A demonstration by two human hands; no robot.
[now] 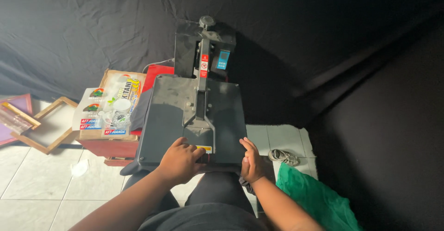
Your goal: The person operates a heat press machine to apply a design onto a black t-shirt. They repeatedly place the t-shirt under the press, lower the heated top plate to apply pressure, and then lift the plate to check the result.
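Nearest the camera, dark trousers (217, 203) are being worn by the person, and two bare arms are being stretched forward. The left hand (181, 161) is being curled over the black handle (207, 157) at the front of the heat press (192, 120), with the fingers wrapped round it. The right hand (251, 160) is being held flat and open against the front right corner of the press; nothing is being gripped by it. The press is being kept shut, its big grey top plate lying flat, and it is sitting low above the white tiled floor (41, 189). A green cloth (314, 198) is lying on the floor to the right. To the left, printed sheets (111, 110) are being kept on a red box (108, 147), beside wooden frames (44, 124). Behind everything, a black cloth (92, 32) is hanging.
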